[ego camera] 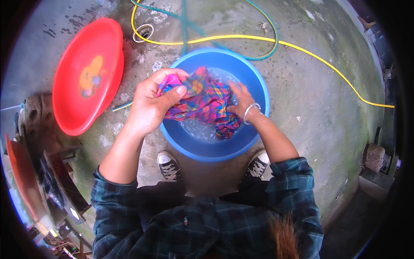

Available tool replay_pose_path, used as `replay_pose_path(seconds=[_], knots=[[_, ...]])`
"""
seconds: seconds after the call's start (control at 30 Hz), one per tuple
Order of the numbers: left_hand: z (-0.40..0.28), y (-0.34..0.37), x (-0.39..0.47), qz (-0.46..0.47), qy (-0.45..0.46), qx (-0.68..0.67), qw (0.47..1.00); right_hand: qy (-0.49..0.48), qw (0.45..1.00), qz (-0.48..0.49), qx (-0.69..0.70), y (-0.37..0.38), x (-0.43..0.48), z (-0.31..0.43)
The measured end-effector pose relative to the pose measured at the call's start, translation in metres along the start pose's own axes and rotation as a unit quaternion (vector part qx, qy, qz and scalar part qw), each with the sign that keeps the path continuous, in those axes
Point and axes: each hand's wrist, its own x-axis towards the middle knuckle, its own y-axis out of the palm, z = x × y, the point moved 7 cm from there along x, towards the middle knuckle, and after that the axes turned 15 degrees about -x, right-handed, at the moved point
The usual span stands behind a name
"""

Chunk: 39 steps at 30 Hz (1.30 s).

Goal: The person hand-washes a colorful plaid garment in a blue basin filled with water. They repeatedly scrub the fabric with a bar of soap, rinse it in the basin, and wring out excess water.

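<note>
In front of me, a round blue plastic basin stands on the floor with water in it. My left hand grips a bunched multicoloured plaid cloth between thumb and fingers at the basin's left side. A pink patch of fabric shows inside that grip. The cloth hangs over the basin, its lower right end down at the water. With fingers apart, my right hand is against or just beside the cloth's right edge; contact is hard to tell. A silver bangle circles the right wrist.
Left of the basin, a red plastic basin with a yellow printed figure leans tilted. A yellow hose and a green hose cross the concrete floor beyond, near a round drain. Wooden items stand at the left edge.
</note>
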Motion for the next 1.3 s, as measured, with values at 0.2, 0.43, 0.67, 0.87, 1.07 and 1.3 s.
replay_pose_path(seconds=[0.2,0.43,0.67,0.87,1.07,1.3], knots=[[-0.078,0.017,-0.009,-0.041,0.123,-0.075,0.989,-0.053,0.979,0.048,0.193,0.004,0.017,0.032],[-0.132,-0.024,-0.009,-0.172,0.185,-0.125,0.96,0.04,0.783,0.055,0.619,-0.117,-0.011,-0.002],[-0.142,-0.031,-0.003,-0.122,0.191,-0.147,0.963,-0.017,0.766,0.087,0.636,-0.19,-0.019,0.03],[-0.169,-0.036,-0.006,-0.112,0.18,-0.112,0.971,-0.082,0.78,0.05,0.619,-0.251,-0.028,0.04],[-0.15,-0.018,0.013,-0.091,0.132,-0.11,0.981,-0.088,0.704,0.091,0.699,-0.275,-0.034,0.07],[-0.102,-0.004,0.033,-0.018,0.115,-0.037,0.993,-0.077,0.628,0.136,0.762,-0.274,-0.026,0.081]])
